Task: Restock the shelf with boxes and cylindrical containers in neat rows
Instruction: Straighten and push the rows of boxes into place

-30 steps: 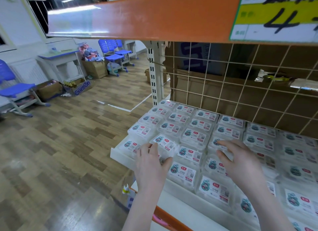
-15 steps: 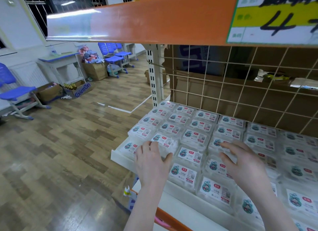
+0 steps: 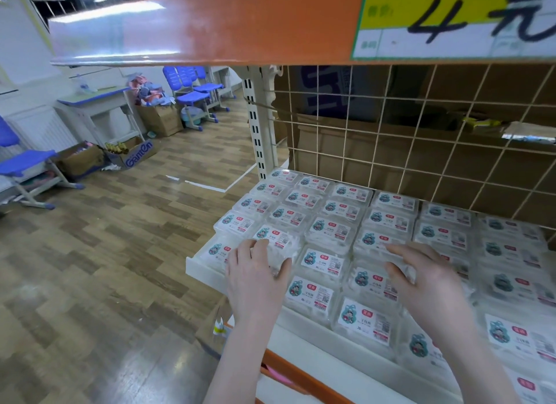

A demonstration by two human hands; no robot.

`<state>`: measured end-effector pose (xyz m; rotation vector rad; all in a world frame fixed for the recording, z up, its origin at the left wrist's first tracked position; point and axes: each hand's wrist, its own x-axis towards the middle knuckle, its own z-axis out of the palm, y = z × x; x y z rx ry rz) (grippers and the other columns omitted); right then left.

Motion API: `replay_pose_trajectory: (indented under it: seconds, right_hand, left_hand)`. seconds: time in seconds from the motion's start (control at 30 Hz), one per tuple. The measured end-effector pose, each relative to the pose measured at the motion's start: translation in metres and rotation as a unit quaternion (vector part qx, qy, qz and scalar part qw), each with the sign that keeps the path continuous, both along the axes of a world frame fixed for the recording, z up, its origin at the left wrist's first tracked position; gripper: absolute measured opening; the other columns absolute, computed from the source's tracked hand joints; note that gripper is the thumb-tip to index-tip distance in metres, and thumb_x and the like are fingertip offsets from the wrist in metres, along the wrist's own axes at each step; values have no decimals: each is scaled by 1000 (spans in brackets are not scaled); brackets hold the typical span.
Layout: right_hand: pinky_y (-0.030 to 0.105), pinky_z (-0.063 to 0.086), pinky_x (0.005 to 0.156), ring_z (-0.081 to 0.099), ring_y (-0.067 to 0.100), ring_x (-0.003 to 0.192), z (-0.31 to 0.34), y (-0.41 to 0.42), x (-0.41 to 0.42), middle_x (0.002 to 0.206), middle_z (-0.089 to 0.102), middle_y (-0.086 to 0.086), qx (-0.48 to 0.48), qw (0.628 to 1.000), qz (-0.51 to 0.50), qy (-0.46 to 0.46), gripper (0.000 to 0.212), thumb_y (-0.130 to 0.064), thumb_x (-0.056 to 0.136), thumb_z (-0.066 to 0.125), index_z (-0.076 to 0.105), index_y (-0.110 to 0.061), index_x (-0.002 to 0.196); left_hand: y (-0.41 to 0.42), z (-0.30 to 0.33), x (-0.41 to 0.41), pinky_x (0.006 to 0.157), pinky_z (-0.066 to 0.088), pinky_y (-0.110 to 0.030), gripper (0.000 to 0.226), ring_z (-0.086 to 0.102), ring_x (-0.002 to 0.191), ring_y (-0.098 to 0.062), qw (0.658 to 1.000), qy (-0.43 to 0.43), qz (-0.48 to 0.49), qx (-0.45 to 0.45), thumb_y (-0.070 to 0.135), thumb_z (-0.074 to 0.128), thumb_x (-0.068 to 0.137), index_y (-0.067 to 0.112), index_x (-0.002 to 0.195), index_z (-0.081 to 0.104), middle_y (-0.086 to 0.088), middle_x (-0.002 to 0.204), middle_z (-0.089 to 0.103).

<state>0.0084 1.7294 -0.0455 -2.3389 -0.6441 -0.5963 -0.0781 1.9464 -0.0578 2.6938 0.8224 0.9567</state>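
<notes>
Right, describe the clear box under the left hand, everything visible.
The clear box is a flat, transparent plastic pack with a white label showing a teal cartoon figure, a red badge and a small code. It lies flat near the shelf's left front corner, packed tight among matching boxes in rows. The left hand rests on its near half, fingers fairly straight, thumb along its right edge. Its contents look white but are too blurred to identify.

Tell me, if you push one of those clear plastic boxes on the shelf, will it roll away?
Probably not: each clear plastic box looks flat and squat, so it should slide, not roll. Its shiny plastic may be a bit slippery. The left hand rests on one without denting it, so it seems fairly stiff.
</notes>
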Motion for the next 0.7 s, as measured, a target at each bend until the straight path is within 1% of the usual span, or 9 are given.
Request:
replay_pose_trajectory:
  seconds: [0.07, 0.1, 0.2, 0.23, 0.33, 0.47, 0.57, 0.7]
  right_hand:
    - [33, 49, 76, 66, 30, 85, 1, -4, -3, 95, 69, 12, 7, 1000, -8, 0, 30, 4, 69, 76, 72, -4, 97]
    - [35, 51, 76, 66, 30, 85, 1, -7, -5, 95, 69, 12, 9, 1000, -16, -3, 30, 4, 69, 76, 72, -4, 98]
    - [41, 54, 67, 67, 33, 79, 4, -12, -17, 87, 70, 15, 9, 999, -44, -30, 31, 6, 63, 79, 73, -3, 93]
    - [42, 54, 66, 67, 34, 77, 5, -13, -21, 86, 70, 16, 6, 997, -61, -37, 31, 6, 62, 80, 73, -2, 91]
    - [44, 53, 69, 65, 37, 77, 6, -21, -39, 85, 69, 18, 0, 993, -113, -41, 28, 3, 64, 80, 72, -1, 90]
    - [44, 51, 65, 62, 40, 72, 3, -31, -75, 82, 66, 18, -1, 981, -190, -42, 28, 3, 64, 79, 72, -2, 91]
    - [46, 51, 67, 61, 41, 77, 1, -39, -109, 86, 67, 19, -17, 967, -252, -35, 30, -1, 67, 79, 71, -3, 96]
    - [47, 50, 70, 60, 40, 80, 3, -60, -157, 90, 66, 19, -26, 947, -317, -33, 32, -3, 71, 76, 69, -4, 101]
  left_hand:
    - [-2, 2, -4, 75, 52, -43, 43, 59, 92, -34, 1000, -10, -17, 2, 32, 82, 65, 8, 98, 67, -9, 97, 65]
    - [-4, 4, -6, 76, 52, -43, 43, 59, 93, -34, 1000, -13, -25, 3, 32, 81, 67, 8, 99, 67, -9, 98, 65]
    - [-6, 10, -11, 74, 52, -43, 41, 59, 94, -33, 999, -13, -46, -2, 30, 79, 69, 9, 101, 67, -9, 99, 64]
    - [-6, 12, -12, 73, 52, -43, 40, 59, 93, -33, 998, -14, -56, -4, 29, 80, 69, 9, 101, 67, -9, 99, 64]
    - [-7, 16, -16, 74, 50, -43, 39, 59, 95, -35, 996, -12, -89, -12, 27, 81, 69, 9, 101, 68, -11, 100, 65]
    - [-7, 25, -29, 85, 46, -45, 40, 54, 105, -35, 988, 21, -145, -42, 30, 75, 76, 8, 109, 66, -13, 110, 62]
    - [-8, 30, -41, 83, 47, -44, 41, 55, 99, -37, 982, 21, -186, -37, 29, 76, 75, 5, 107, 67, -16, 105, 63]
    - [-29, 33, -57, 89, 44, -45, 39, 53, 102, -38, 963, 28, -257, -73, 27, 73, 77, 5, 109, 66, -17, 108, 62]
